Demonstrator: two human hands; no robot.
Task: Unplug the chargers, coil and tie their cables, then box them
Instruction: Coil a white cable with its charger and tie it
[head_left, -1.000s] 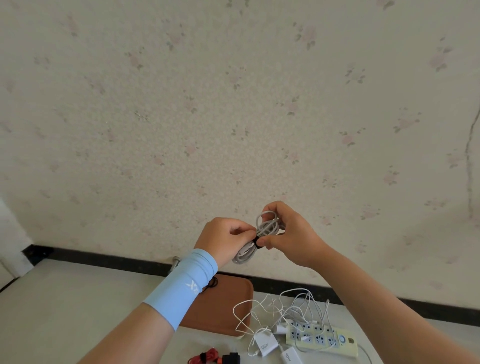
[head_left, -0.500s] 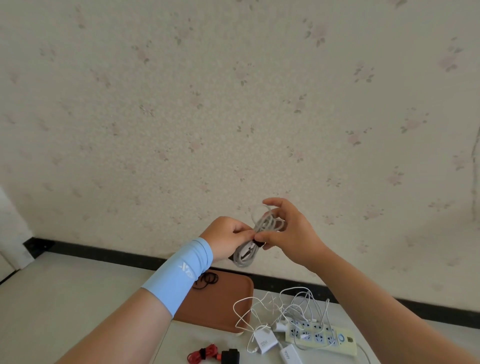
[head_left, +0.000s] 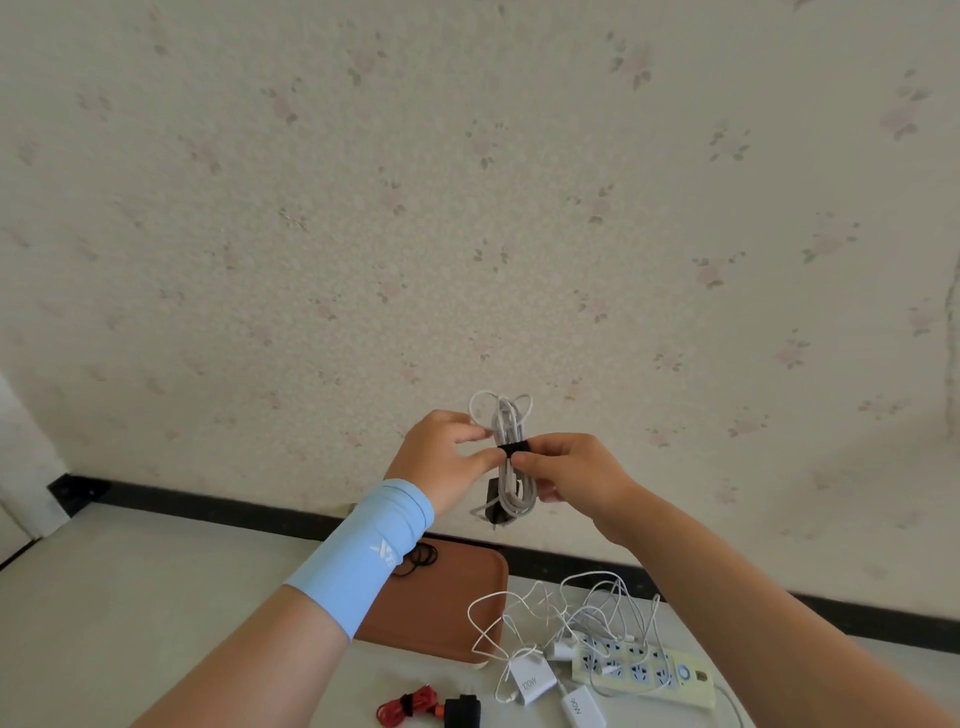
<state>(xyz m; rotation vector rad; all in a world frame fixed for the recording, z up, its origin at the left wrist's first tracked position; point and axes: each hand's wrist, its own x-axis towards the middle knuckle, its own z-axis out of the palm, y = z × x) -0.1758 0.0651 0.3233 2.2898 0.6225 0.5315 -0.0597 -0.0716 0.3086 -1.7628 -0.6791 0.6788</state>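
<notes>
Both your hands are raised in front of the wall, well above the table (head_left: 130, 597), and they meet on one coil (head_left: 511, 488) of white cable. The coil hangs upright between them, its loops sticking out above your fingertips and its longer part drooping below them. A black strap (head_left: 511, 448) is wrapped round its middle.

Your left hand (head_left: 441, 457) is curled, pinching the coil between thumb and forefinger just at the strap's left end. Your right hand (head_left: 576, 478) pinches the strap from the other side, thumb under and forefinger over it, with the other fingers curled behind the coil's lower half. A black charger (head_left: 492, 506) hangs at the coil's bottom, just below your left thumb. A blue sleeve (head_left: 363, 556) covers your left wrist.

Below your left wrist, a brown tray (head_left: 441, 603) lies on the table with some thin black loops (head_left: 421, 558) at its far edge, partly hidden by the sleeve. Below your right forearm lies a pale power strip (head_left: 644, 670) under a tangle of loose white cables (head_left: 561, 603). Two white chargers (head_left: 535, 683) lie just beside its near left end; whether they are plugged in, you cannot tell from here. Nearest you, under the gap between your forearms, a red cable (head_left: 410, 709) lies bundled beside its black plug (head_left: 462, 711).
</notes>
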